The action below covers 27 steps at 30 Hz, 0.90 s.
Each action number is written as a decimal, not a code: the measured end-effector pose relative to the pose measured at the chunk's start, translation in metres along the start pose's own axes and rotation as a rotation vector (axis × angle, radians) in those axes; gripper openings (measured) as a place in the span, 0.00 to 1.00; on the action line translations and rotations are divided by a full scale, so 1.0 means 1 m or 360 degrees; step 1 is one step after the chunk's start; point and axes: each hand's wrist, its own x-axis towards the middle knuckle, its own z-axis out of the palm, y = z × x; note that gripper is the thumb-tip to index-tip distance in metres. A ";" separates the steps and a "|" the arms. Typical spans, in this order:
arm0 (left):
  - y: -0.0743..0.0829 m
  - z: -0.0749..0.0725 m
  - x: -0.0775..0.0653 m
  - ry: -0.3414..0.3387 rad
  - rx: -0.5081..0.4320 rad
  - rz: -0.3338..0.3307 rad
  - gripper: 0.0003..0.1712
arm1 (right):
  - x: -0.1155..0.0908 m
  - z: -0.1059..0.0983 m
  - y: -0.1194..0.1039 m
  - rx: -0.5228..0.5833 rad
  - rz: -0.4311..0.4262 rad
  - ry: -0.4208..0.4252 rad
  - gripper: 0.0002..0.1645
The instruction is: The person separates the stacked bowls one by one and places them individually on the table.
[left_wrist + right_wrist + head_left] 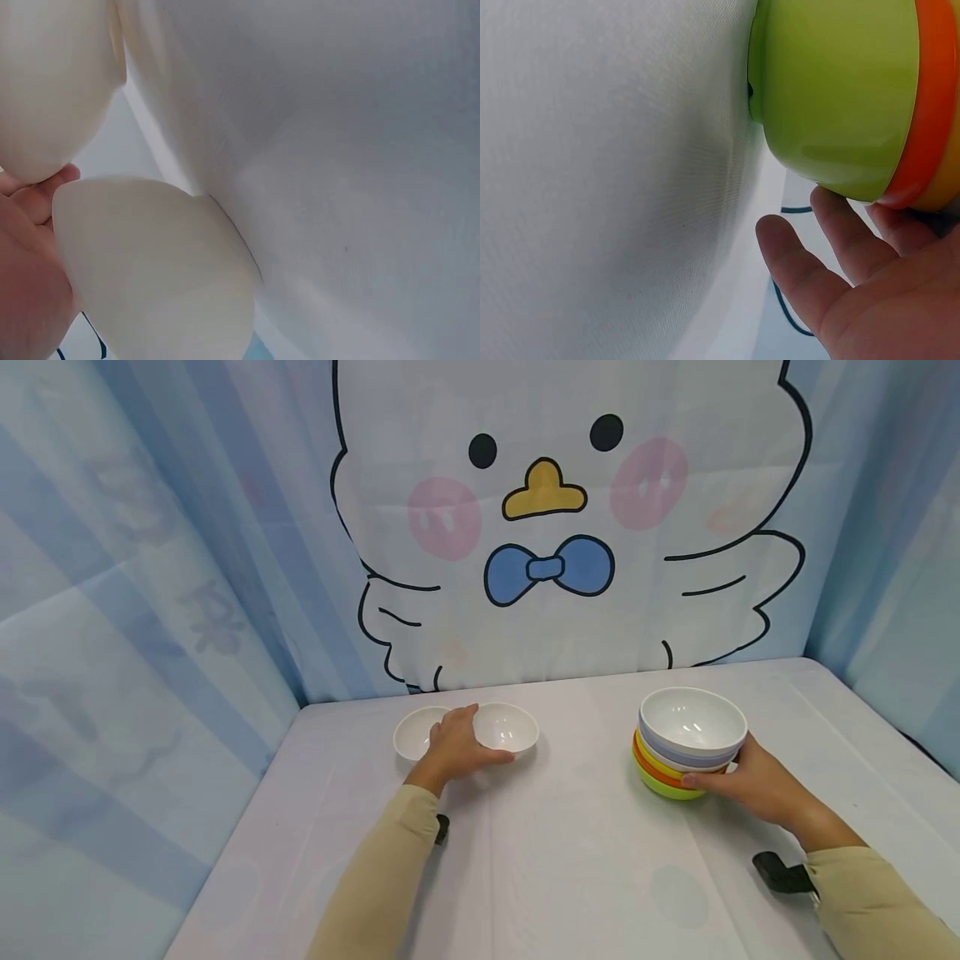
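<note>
Two white bowls (514, 727) (415, 732) stand side by side at the table's back left. My left hand (457, 745) reaches between them, thumb at the near rim of the right-hand bowl and fingers along its left side. In the left wrist view the fingers (56, 184) show between the rounded white walls. My right hand (765, 785) grips a stack of bowls (693, 720) from its right side, thumb in front. Lavender, white, yellow, orange and lime green layers show, green lowest. In the right wrist view, fingertips (829, 199) lie at the green bowl (832, 90).
A pale cloth covers the table (570, 860). Behind it hangs a curtain (547, 635) with a cartoon bird, and more patterned curtain closes both sides. A black wrist mount (782, 872) juts out below the right hand.
</note>
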 end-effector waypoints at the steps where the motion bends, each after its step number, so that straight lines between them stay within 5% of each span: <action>1: 0.000 -0.001 0.000 -0.0010 -0.0001 -0.0004 0.63 | 0.000 0.000 0.000 0.0002 -0.0003 -0.0001 0.61; 27: -0.005 -0.006 0.003 -0.0120 0.0055 -0.0027 0.67 | 0.002 0.001 -0.001 0.0012 -0.0005 -0.0017 0.60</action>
